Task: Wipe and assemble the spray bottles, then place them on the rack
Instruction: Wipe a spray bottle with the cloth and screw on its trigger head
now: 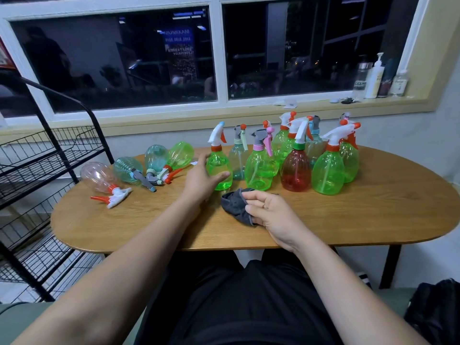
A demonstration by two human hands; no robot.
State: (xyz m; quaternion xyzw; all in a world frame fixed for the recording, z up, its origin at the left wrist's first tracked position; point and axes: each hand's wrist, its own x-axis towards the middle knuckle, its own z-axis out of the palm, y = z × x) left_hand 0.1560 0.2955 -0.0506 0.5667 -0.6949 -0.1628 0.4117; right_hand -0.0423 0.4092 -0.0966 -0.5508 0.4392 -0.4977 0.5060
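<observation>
Several spray bottles stand upright on the wooden table [348, 220], most of them green and one red [296, 170]. Several more lie on their sides at the left, among them a clear one [99, 178]. My left hand [201, 178] is spread against the lower left side of the nearest upright green bottle [220, 168], which has a white and orange trigger head. Its thumb lies across the bottle's front and its fingers are straight. My right hand [271, 212] holds a crumpled grey cloth [235, 204] on the table, just in front of the bottles.
A black wire rack [49, 155] with several shelves stands left of the table. Bottles and small items sit on the window sill [378, 78] at the back right. A dark bag [435, 312] lies on the floor at the right.
</observation>
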